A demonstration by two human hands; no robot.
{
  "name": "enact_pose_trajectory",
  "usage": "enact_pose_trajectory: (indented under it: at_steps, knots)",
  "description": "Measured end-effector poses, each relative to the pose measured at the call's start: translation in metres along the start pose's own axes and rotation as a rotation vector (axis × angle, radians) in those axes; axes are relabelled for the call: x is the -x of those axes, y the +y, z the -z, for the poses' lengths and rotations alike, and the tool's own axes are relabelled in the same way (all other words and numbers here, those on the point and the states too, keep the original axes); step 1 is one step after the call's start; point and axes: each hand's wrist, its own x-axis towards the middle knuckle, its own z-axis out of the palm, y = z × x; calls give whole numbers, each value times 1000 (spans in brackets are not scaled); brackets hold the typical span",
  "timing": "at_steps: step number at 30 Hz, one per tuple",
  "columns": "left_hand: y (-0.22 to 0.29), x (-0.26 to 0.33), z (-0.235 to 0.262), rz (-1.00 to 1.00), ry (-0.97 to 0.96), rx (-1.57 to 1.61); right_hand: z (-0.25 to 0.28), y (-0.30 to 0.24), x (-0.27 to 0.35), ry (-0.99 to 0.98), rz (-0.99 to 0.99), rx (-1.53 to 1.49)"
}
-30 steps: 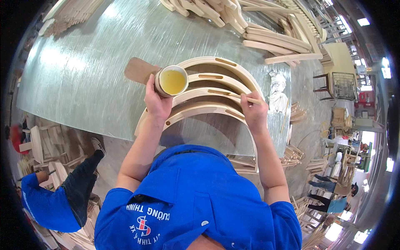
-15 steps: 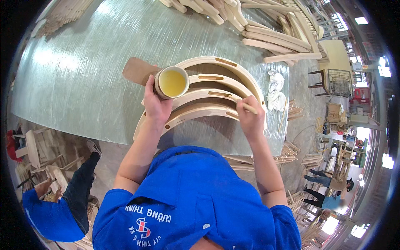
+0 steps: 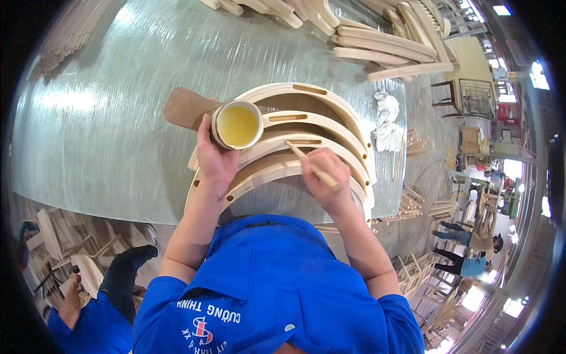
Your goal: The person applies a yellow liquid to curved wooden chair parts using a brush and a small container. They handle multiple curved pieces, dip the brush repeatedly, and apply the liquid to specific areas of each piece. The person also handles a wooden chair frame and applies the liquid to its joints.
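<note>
The left hand (image 3: 215,158) is clasped around a small round cup (image 3: 237,124) of yellow liquid, held just above the curved wooden pieces (image 3: 330,112) that lie nested on the grey-green table (image 3: 106,118). The right hand (image 3: 327,180) is clenched on a thin wooden stick (image 3: 306,160), whose far tip points up and to the left — touching one of the middle arcs beside a slot, close to the cup. Behind the left hand, partly under the cup, lies a flat brown board (image 3: 184,108). Well off to the right hand's far side sits a crumpled white rag (image 3: 387,121), and beyond it a stack of long wooden slats (image 3: 383,47).
</note>
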Motion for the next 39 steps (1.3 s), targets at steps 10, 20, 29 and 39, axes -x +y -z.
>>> enact_pose_trajectory:
  at_steps: [10,20,29,39]
  knots:
    - [0,-13,1,-2,-16,-13,27,13,0,47,-105,213]
    - [-10,-20,-9,55,-8,-37,6,2,-8,34,-106,51]
    - [-20,-18,-11,47,-40,-106,68,22,-10,-198,-51,144]
    - [-46,32,-23,1,-128,-274,75,1,10,77,-134,-476]
